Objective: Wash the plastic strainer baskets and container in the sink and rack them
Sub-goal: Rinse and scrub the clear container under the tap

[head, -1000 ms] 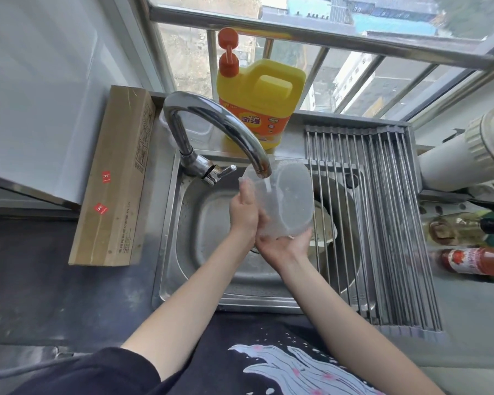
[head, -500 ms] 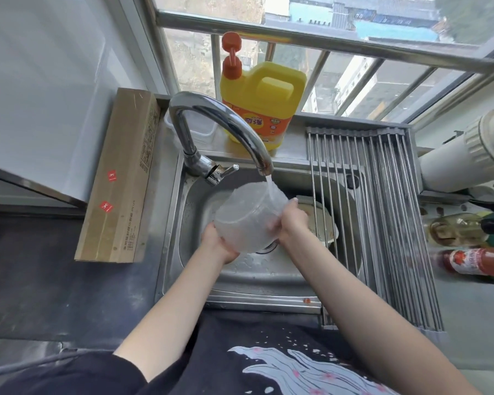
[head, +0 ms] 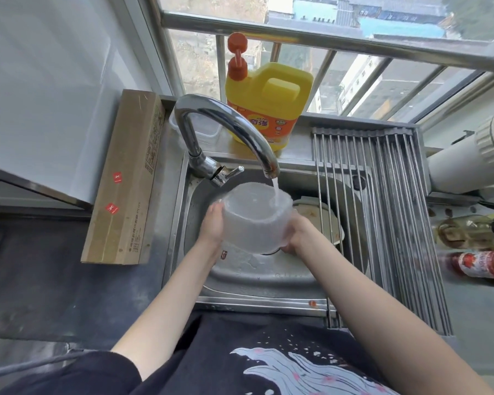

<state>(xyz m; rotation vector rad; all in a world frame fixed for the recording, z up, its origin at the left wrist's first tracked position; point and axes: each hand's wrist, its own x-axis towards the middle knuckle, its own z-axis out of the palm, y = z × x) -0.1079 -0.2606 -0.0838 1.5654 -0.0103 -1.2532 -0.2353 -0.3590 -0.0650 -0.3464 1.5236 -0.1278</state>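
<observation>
Clear plastic container (head: 254, 220) mouth-up under running faucet (head: 228, 129), left hand (head: 213, 226) and right hand (head: 297, 233) holding its sides, over sink (head: 257, 275)

The container (head: 255, 220) is cloudy, translucent white. The detergent jug (head: 268, 104) is bright yellow with an orange label and an orange-red pump. The faucet (head: 226, 129), sink (head: 263, 283) and rack (head: 388, 223) are silvery steel. The cardboard box (head: 126, 178) is brown with small red stickers. The dark shirt (head: 268, 352) bears a pale wave print with pink flecks.
</observation>
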